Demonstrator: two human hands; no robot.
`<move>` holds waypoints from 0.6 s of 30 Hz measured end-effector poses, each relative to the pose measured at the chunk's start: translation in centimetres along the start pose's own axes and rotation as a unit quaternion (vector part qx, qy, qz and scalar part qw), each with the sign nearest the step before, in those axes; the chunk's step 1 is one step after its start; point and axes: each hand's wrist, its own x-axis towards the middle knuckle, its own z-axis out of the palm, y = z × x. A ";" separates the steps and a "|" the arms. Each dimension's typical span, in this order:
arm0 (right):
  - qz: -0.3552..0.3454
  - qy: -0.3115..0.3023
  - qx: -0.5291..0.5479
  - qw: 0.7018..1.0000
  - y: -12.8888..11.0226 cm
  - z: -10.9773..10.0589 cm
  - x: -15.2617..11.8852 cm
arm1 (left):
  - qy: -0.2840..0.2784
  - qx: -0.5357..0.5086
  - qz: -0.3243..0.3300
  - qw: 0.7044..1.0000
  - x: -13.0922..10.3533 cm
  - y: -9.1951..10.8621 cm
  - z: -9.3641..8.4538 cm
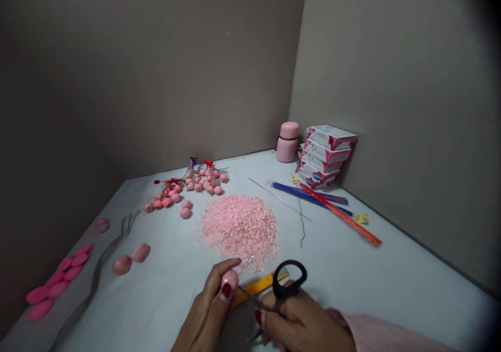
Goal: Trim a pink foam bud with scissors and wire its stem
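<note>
My left hand (209,310) pinches a small pink ball (230,280) between thumb and fingers near the table's front edge. My right hand (301,320) grips black-handled scissors (288,280), their blades pointing left toward the ball. An orange ruler (258,286) lies under the scissors. Just beyond the hands sits a heap of pink shreds (240,229).
Clusters of pink balls on wire stems (203,179) lie at the back. Pink petals (58,281), loose wires (97,268) and two pink pieces (131,258) are on the left. A pink jar (287,142), stacked boxes (326,156), blue and red sticks (324,203) stand right.
</note>
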 end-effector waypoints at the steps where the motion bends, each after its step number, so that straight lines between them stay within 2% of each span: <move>1: 0.004 -0.011 0.008 1.000 -0.1 -0.1 0.0 | -0.003 0.006 0.004 1.000 -0.1 0.2 -0.1; 3: -0.003 -0.018 -0.008 1.000 -0.2 -0.3 -0.1 | -0.022 0.012 0.016 1.000 -0.1 0.4 -0.3; 5: -0.022 0.007 -0.065 0.998 -0.2 -0.3 -0.3 | -0.046 0.001 0.021 0.999 0.1 0.2 -0.4; 8: -0.052 0.063 -0.155 0.985 0.1 -0.1 -0.6 | -0.070 -0.051 -0.007 0.996 0.6 -0.6 -0.3; 10: -0.064 0.068 -0.172 0.981 0.3 0.1 -0.6 | -0.078 -0.086 -0.029 0.993 0.9 -1.1 -0.2; 13: -0.051 0.046 -0.157 0.985 0.7 0.2 -0.3 | -0.080 -0.110 -0.052 0.989 1.0 -1.4 0.0; 16: -0.038 0.016 -0.101 0.994 0.9 0.1 -0.1 | -0.057 -0.090 -0.046 0.993 0.7 -1.1 -0.1; 18: -0.036 -0.013 -0.048 0.998 0.7 0.0 -0.1 | -0.063 -0.085 -0.031 0.994 0.4 -0.8 -0.2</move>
